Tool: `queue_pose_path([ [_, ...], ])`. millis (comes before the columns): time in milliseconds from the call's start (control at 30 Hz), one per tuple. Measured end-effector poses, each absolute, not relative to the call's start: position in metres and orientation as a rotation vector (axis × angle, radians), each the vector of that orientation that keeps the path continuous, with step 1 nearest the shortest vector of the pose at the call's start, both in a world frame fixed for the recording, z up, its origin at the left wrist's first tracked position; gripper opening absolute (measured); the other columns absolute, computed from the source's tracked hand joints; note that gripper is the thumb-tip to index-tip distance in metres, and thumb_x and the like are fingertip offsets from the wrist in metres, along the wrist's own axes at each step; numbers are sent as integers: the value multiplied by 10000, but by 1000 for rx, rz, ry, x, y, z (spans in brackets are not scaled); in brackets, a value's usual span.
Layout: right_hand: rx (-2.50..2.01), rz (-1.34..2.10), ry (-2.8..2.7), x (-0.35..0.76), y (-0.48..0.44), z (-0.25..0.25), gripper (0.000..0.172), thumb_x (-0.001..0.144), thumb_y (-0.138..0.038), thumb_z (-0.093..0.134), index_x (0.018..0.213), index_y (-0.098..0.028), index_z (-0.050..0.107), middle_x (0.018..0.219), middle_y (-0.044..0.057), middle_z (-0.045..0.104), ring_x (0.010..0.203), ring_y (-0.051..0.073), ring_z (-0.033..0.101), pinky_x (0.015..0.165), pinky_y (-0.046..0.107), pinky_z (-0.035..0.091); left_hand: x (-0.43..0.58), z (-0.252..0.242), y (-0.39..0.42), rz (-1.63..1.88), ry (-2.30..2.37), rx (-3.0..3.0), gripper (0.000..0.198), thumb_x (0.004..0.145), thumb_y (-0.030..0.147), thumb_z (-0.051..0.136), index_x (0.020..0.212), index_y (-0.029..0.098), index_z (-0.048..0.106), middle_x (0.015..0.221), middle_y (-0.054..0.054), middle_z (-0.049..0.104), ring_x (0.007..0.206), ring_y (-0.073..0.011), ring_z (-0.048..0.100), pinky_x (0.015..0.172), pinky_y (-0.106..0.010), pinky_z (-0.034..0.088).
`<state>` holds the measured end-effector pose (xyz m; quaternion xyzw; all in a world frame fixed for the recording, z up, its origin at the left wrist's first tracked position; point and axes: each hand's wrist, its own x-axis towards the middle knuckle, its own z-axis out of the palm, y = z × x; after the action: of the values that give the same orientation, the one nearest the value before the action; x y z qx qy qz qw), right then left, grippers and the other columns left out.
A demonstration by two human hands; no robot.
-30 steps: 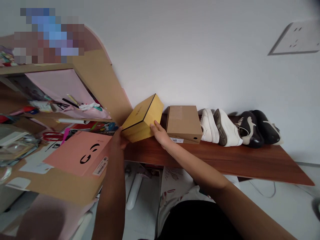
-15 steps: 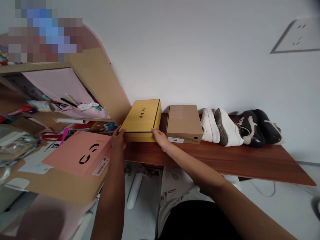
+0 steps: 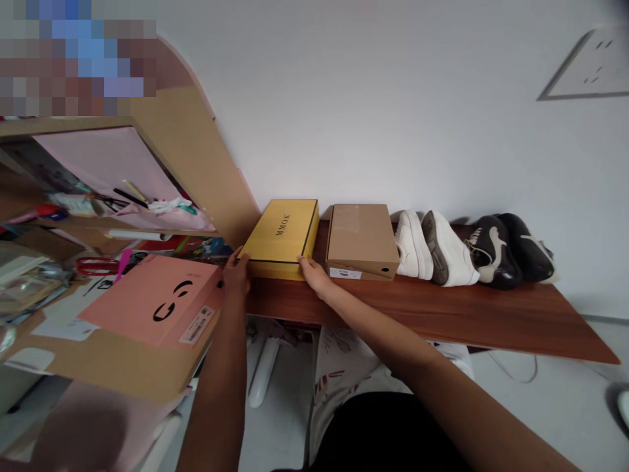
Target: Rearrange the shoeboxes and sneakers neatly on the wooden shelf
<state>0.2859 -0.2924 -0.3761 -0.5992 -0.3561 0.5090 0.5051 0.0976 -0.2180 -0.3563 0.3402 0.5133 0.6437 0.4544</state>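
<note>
A yellow shoe box (image 3: 282, 229) with dark edging and "MMOK" on its lid lies on the reddish-brown wooden board (image 3: 417, 308), close to the wall. My left hand (image 3: 238, 270) grips its front left corner, and my right hand (image 3: 312, 272) grips its front right corner, thumb on the lid edge. The undersides of the fingers are partly hidden. To the right of my right hand, a brown cardboard shoe box (image 3: 363, 236) rests on the same board, a small gap away from the yellow one.
White sneakers (image 3: 449, 252) and black-and-white shoes (image 3: 501, 252) line the board right of the boxes. At left, a pink box (image 3: 157, 295) lies on a cluttered desk (image 3: 132, 370) beside red-handled scissors (image 3: 97, 265). A desk side panel (image 3: 211, 151) rises left of the yellow box. A wall socket (image 3: 594, 62) sits upper right.
The yellow box has shifted slightly right and looks lower and flatter against the board, both hands still on it. The view has moved a little; the other things stay in place.
</note>
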Motion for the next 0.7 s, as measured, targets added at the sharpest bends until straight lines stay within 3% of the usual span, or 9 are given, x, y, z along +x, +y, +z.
queue_pose_path([
  [167, -1407, 1199, -972, 289, -301, -365, 691, 865, -619, 542, 1380, -159, 574, 1420, 114, 588, 1368, 230, 501, 1174, 399, 306, 98, -353, -218, 1550, 1398, 992, 369, 763, 234, 694, 1124, 174, 647, 1142, -84, 691, 1135, -199, 634, 1018, -324, 474],
  [367, -1285, 968, -1145, 352, -355, -336, 579, 828, -537, 647, 1289, -187, 658, 1321, 107, 665, 1250, 255, 601, 1131, 432, 393, 119, -335, -251, 1759, 1590, 1224, 493, 869, 316, 623, 1320, 173, 485, 1471, -144, 465, 1409, -228, 408, 1187, -352, 283],
  [500, -1377, 672, -1126, 432, -385, -323, 554, 858, -529, 600, 1285, -179, 654, 1245, 129, 693, 1109, 275, 664, 1019, 470, 491, 176, -328, -295, 1745, 1286, 1443, 409, 894, 297, 596, 1280, 181, 527, 1423, -133, 509, 1374, -235, 447, 1188, -365, 292],
  [700, -1589, 421, -1049, 503, -393, -344, 614, 852, -503, 579, 1351, -144, 575, 1363, 194, 594, 1173, 301, 623, 982, 475, 512, 255, -359, -318, 1356, 1100, 1320, 413, 778, 130, 663, 1181, 208, 622, 1345, -113, 596, 1329, -253, 503, 1183, -406, 303],
])
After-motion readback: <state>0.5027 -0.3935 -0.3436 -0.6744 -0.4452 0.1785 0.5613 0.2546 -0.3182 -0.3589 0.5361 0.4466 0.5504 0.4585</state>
